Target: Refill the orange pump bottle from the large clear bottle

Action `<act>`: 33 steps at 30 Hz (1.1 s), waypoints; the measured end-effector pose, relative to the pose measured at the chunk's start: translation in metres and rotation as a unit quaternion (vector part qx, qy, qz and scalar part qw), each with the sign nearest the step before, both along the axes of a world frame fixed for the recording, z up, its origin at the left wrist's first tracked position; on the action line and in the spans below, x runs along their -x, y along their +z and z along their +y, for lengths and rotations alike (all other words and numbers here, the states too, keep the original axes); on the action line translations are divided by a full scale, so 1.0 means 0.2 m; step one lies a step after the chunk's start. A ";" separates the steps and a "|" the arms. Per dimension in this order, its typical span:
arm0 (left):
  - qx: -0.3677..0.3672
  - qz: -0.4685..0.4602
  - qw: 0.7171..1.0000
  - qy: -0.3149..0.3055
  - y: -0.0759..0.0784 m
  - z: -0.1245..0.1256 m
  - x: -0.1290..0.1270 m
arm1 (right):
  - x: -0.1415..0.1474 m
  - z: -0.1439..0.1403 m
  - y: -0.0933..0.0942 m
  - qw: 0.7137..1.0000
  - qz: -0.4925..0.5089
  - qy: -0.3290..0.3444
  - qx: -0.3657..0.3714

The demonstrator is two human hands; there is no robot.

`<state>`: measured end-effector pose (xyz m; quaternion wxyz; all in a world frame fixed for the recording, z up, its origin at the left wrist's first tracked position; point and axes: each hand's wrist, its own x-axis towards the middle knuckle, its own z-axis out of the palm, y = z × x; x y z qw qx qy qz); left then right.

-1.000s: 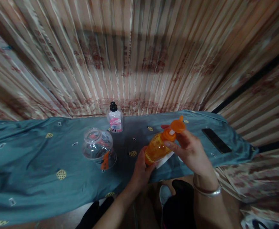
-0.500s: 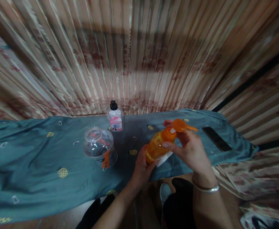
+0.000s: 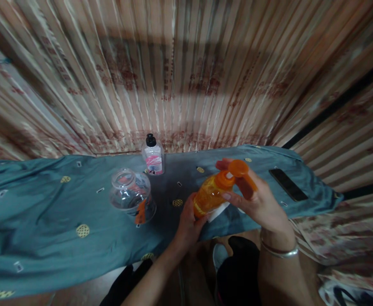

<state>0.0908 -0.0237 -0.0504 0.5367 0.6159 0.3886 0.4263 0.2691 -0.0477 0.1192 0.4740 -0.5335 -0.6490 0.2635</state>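
An orange pump bottle with yellow-orange see-through sides is held tilted over the near part of the table, its top leaning right. My left hand is wrapped round its lower end. At the collar, my right hand grips with thumb in front and fingers behind, just under the orange pump head. The spout points down to the right, toward my right palm. Something white, like paper, shows just below the bottle; whether it touches is unclear.
Left of the bottle stands a clear plastic jar with an orange label. Behind it is a clear bottle with a black cap and pink label. A dark phone lies at right on the teal cloth. Pleated curtains hang behind.
The pump head has turned, so its spout swings from pointing right to pointing down and right. My right hand has turned and shifted slightly right; my left keeps its hold.
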 end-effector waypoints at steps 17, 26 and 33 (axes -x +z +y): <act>0.006 -0.001 1.000 -0.001 0.03 0.01 0.00 | 0.02 0.02 -0.01 0.996 0.086 -0.005 0.019; 0.007 0.004 1.000 0.003 0.04 0.00 0.00 | 0.00 0.02 -0.02 0.996 0.089 0.017 0.013; 0.001 0.008 1.000 -0.001 0.05 0.00 0.00 | 0.02 0.03 -0.05 0.996 0.053 -0.070 -0.012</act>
